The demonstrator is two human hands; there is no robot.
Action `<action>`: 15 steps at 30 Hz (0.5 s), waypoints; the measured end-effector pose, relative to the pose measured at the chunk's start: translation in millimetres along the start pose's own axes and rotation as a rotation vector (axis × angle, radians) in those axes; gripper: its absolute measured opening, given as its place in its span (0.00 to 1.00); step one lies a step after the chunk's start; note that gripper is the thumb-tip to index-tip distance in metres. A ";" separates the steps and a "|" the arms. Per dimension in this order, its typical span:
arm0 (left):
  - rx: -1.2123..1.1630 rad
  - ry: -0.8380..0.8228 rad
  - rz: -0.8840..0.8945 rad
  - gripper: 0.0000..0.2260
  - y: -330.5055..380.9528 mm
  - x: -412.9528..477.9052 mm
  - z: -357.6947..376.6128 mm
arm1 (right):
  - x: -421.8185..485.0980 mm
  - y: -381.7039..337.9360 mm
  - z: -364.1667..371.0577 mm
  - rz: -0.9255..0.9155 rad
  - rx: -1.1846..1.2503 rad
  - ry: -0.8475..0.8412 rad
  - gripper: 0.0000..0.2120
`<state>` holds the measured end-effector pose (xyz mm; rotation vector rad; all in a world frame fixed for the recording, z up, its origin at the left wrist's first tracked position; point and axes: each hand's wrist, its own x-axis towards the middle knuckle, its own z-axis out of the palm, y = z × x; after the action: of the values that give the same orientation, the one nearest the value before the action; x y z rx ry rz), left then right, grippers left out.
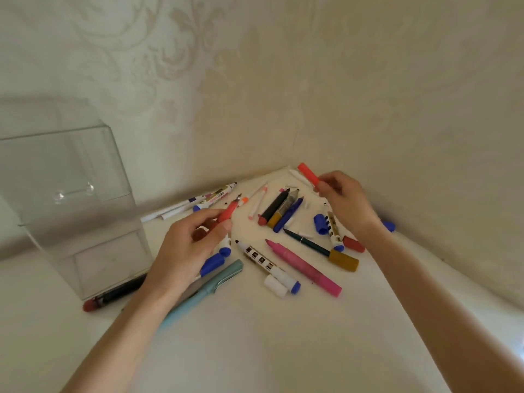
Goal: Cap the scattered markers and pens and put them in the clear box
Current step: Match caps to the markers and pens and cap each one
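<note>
My left hand grips an uncapped red marker, its tip pointing up and right. My right hand pinches a red cap raised above the table's far corner. The two are well apart. The clear box stands empty at the left. Between my hands lie several scattered pens and markers: a pink marker without cap, a white patterned marker, a green fine pen and a dark cluster.
Loose caps lie about: blue, mustard, white, dark red. A teal pen and a black pen with red end rest by the box's front. Patterned walls close the corner behind the white table.
</note>
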<state>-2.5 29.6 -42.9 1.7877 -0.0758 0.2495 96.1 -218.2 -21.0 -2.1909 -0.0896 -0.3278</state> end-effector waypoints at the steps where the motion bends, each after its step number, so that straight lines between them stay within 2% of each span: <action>1: 0.051 -0.019 0.030 0.06 -0.3 -0.4 0.7 | -19.5 -10.4 -1.1 -0.024 0.115 -0.025 0.06; 3: 0.149 -0.052 0.077 0.08 -1.2 -0.7 2.7 | -52.8 -23.0 -0.6 -0.044 0.280 -0.084 0.09; 5: 0.187 -0.084 0.110 0.09 0.6 -2.5 4.8 | -71.9 -26.1 2.6 -0.025 0.345 -0.115 0.10; 10: 0.208 -0.103 0.166 0.10 2.6 -5.8 7.5 | -83.3 -30.0 8.3 -0.010 0.312 -0.152 0.09; 15: 0.261 -0.120 0.185 0.18 4.7 -8.4 7.9 | -86.4 -31.4 6.9 -0.044 0.306 -0.177 0.09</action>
<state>-10.5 20.1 -41.9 2.0573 -0.3076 0.2942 8.6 -189.2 -23.5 -1.9114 -0.2684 -0.1329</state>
